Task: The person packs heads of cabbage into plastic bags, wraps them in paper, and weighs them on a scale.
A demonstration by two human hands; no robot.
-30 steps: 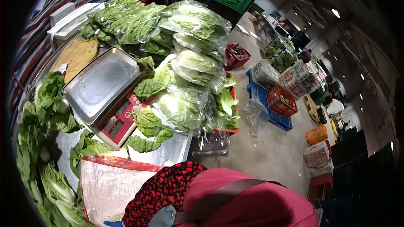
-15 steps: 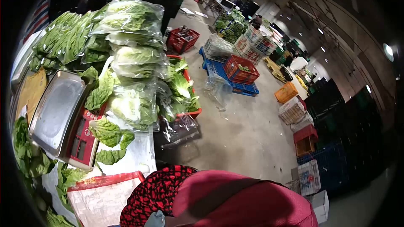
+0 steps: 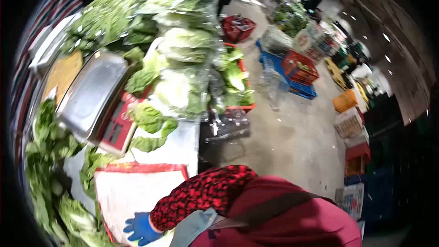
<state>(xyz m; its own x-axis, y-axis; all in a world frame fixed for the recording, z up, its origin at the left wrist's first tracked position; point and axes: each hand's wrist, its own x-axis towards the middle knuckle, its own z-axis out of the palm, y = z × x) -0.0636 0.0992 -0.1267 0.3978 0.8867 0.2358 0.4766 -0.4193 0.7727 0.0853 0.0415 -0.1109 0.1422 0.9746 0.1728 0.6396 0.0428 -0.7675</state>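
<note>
My right hand [image 3: 142, 228], in a blue glove below a red and black patterned sleeve [image 3: 206, 194], lies with fingers spread over a white sheet or board with a red border [image 3: 137, 185]. Nothing shows between the fingers. Pale green stuff peeks out beside the wrist, too covered to name. Left of the hand lies a leafy head of lettuce [image 3: 77, 219], with more leafy greens [image 3: 43, 155] beyond it. Loose lettuce leaves [image 3: 148, 144] rest near a red scale [image 3: 120, 126] with a metal pan [image 3: 93, 93]. My left hand is out of sight.
Bagged lettuces [image 3: 183, 89] are stacked behind the scale, beside a heap of greens [image 3: 100, 18]. Right of the table stands an orange-red crate [image 3: 249, 82] of leaves. Farther off, a red crate [image 3: 299, 66] sits on a blue pallet [image 3: 306, 91]. More crates [image 3: 350, 123] line the right side.
My right hand has come into view over the white surface, along with more of the patterned sleeve. The view has shifted, so the table and goods appear farther right and higher.
</note>
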